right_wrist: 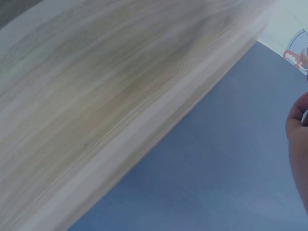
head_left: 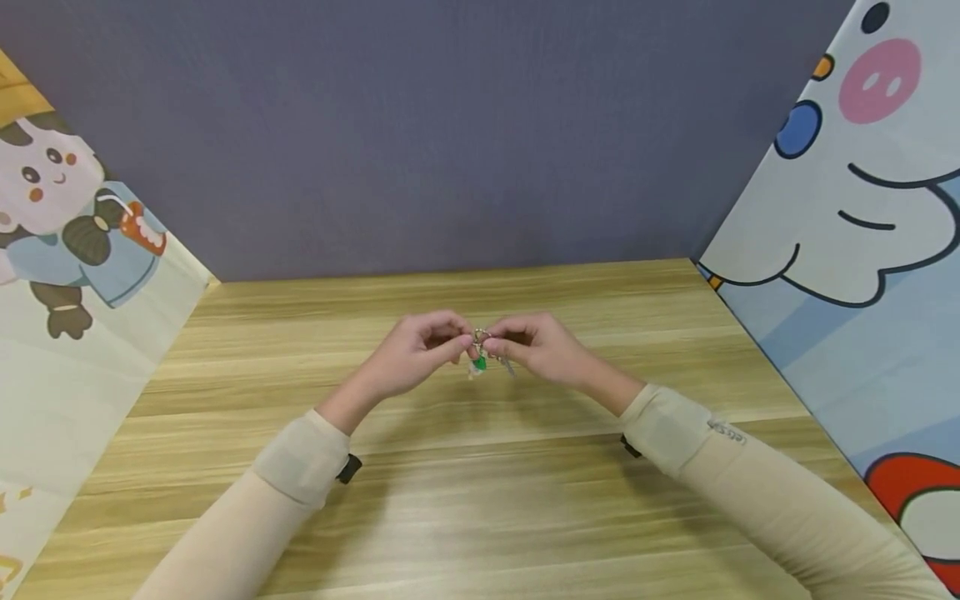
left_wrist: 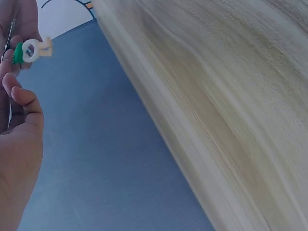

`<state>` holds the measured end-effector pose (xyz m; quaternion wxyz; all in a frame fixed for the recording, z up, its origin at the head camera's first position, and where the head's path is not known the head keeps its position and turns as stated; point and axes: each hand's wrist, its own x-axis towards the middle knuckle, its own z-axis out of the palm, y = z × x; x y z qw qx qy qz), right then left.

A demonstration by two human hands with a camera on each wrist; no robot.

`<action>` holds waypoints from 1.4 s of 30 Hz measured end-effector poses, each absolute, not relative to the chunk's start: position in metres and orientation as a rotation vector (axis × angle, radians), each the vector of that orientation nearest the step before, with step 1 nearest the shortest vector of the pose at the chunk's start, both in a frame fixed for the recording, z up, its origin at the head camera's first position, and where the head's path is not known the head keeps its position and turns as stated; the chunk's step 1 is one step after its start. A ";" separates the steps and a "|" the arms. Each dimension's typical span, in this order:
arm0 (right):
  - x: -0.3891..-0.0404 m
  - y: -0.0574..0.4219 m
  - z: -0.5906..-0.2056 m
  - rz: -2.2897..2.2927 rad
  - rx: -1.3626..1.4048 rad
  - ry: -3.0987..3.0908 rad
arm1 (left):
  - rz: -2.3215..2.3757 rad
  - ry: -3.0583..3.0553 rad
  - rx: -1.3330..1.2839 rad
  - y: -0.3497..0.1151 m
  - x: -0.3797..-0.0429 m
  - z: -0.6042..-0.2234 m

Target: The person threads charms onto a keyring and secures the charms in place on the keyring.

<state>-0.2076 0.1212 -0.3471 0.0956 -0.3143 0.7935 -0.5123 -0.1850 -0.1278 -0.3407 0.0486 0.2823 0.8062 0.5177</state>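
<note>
Above the wooden table, both hands meet at a small metal key ring (head_left: 482, 334). My left hand (head_left: 408, 357) pinches its left side between thumb and fingers. On the other side, the thumb and fingers of my right hand (head_left: 546, 350) pinch it too. A small green and white charm (head_left: 479, 364) dangles between the hands; in the left wrist view this charm (left_wrist: 31, 51) has a white ring shape and a pale end piece. A thin grey metal piece, likely a key (head_left: 508, 367), hangs below the right fingertips. The right wrist view shows only part of the right hand (right_wrist: 299, 144).
The wood-grain table (head_left: 480, 517) stretches beneath both forearms. A dark grey-blue panel (head_left: 450, 142) stands along its far edge. Cartoon-printed panels rise at the left (head_left: 90, 392) and right (head_left: 825, 350). Each wrist wears a pale band with a small black piece underneath.
</note>
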 end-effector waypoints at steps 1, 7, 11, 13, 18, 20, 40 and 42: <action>-0.207 0.122 -0.347 -1.533 -0.936 2.360 | 1.576 2.471 0.862 -0.127 -0.185 -0.341; -0.205 0.124 -0.347 -1.590 -1.004 2.370 | 1.575 2.663 0.940 -0.122 -0.185 -0.345; -0.205 0.123 -0.346 -1.592 -1.072 2.372 | 1.669 2.711 1.066 -0.119 -0.184 -0.347; -0.205 0.123 -0.346 -1.595 -1.118 2.394 | 1.708 2.710 1.099 -0.118 -0.183 -0.347; -0.203 0.123 -0.348 -1.593 -1.187 2.507 | 1.830 2.589 0.931 -0.116 -0.181 -0.345; -0.202 0.123 -0.349 -1.589 -1.180 2.555 | 1.886 2.491 0.791 -0.116 -0.180 -0.343; -0.209 0.124 -0.357 -1.454 -1.777 2.738 | 1.899 2.328 0.359 -0.108 -0.176 -0.327; -0.210 0.124 -0.357 -1.325 -1.963 2.813 | 1.892 2.336 0.350 -0.106 -0.176 -0.327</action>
